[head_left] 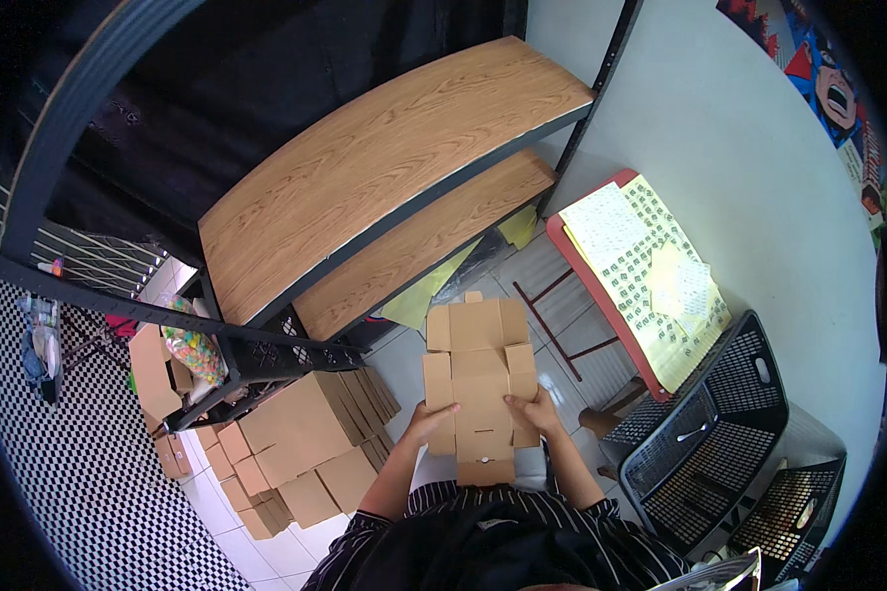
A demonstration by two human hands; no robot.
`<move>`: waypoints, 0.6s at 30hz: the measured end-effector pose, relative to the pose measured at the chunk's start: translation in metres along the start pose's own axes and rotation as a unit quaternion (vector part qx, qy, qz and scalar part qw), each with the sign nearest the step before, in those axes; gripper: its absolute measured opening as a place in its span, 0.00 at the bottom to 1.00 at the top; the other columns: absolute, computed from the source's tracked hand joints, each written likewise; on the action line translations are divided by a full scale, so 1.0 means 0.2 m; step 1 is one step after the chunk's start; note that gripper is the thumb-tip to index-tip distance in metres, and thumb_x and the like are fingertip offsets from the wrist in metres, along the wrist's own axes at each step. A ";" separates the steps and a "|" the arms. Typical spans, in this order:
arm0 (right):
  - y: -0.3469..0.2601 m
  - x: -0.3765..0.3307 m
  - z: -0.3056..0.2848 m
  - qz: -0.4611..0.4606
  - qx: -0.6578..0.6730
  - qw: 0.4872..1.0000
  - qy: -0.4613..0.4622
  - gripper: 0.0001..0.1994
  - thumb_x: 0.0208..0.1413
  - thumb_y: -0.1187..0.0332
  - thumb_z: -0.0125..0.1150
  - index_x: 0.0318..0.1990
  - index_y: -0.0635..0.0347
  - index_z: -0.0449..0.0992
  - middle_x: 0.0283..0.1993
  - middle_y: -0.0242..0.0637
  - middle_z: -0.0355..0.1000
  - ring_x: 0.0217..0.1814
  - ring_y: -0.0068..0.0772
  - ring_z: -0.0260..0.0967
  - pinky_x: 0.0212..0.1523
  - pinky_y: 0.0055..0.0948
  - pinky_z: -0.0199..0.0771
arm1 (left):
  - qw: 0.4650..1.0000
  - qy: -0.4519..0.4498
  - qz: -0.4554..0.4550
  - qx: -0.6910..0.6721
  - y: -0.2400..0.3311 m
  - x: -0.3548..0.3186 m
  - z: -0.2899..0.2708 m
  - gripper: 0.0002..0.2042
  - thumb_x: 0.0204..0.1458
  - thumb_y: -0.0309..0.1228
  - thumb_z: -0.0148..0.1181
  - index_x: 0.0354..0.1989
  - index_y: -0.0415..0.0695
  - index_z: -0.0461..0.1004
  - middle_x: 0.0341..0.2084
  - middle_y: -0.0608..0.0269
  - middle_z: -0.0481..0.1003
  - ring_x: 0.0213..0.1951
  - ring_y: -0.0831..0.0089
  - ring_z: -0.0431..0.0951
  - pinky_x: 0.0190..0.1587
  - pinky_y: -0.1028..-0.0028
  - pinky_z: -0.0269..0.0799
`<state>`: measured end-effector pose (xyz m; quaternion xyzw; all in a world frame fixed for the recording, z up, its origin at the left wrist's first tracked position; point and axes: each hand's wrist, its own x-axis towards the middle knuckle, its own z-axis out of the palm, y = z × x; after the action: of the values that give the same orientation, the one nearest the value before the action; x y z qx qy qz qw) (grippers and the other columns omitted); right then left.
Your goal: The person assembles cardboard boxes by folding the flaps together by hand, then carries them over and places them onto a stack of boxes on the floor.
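An unfolded brown cardboard box blank is held out in front of my body, its creased panels and side flaps spread nearly flat. My left hand grips its left edge, with the thumb lying on top of the board. On the opposite edge, my right hand holds it the same way, thumb on the face. The fingers of both hands are partly hidden under the cardboard.
Ahead stands a wooden two-tier shelf on a black frame. Stacked flat cardboard boxes lie on the tiled floor at left. To the right are a red-edged table with yellow printed sheets and black plastic crates.
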<state>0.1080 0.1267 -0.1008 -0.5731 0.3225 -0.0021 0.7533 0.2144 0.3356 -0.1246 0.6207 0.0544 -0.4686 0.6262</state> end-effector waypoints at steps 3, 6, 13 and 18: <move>0.08 0.09 -0.02 0.022 -0.017 1.000 0.010 0.22 0.41 0.70 0.62 0.42 0.73 0.63 0.39 0.43 0.69 0.38 0.27 0.68 0.38 0.26 0.69 | 1.000 0.017 -0.005 0.013 -0.09 0.11 -0.03 0.19 0.39 0.30 0.62 0.40 0.37 0.69 0.34 0.60 0.72 0.35 0.74 0.72 0.36 0.75 0.69; 0.22 0.22 -0.08 -0.021 -0.085 0.995 0.043 0.23 0.41 0.68 0.63 0.43 0.74 0.63 0.39 0.44 0.69 0.39 0.28 0.68 0.38 0.25 0.69 | 1.000 0.012 -0.015 0.001 -0.13 0.25 -0.03 0.18 0.40 0.30 0.62 0.40 0.37 0.69 0.34 0.61 0.72 0.35 0.74 0.72 0.36 0.75 0.69; 0.34 0.53 -0.23 0.042 -0.056 0.997 0.021 0.25 0.43 0.68 0.61 0.46 0.72 0.60 0.42 0.43 0.67 0.43 0.29 0.65 0.44 0.26 0.65 | 0.999 0.012 -0.029 -0.018 -0.30 0.70 -0.02 0.17 0.40 0.30 0.61 0.40 0.38 0.68 0.34 0.62 0.72 0.35 0.74 0.72 0.36 0.75 0.69; 0.54 0.82 -0.36 0.072 0.136 0.988 0.002 0.24 0.44 0.70 0.59 0.49 0.66 0.59 0.45 0.40 0.65 0.48 0.28 0.62 0.49 0.28 0.61 | 0.996 -0.001 -0.025 -0.090 -0.45 1.08 -0.03 0.17 0.41 0.30 0.61 0.40 0.38 0.68 0.34 0.62 0.72 0.35 0.74 0.72 0.36 0.74 0.69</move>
<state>0.1634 0.0406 -0.2835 -0.4404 0.3609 0.0066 0.8220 0.2779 0.2482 -0.3318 0.5598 0.1112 -0.4781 0.6676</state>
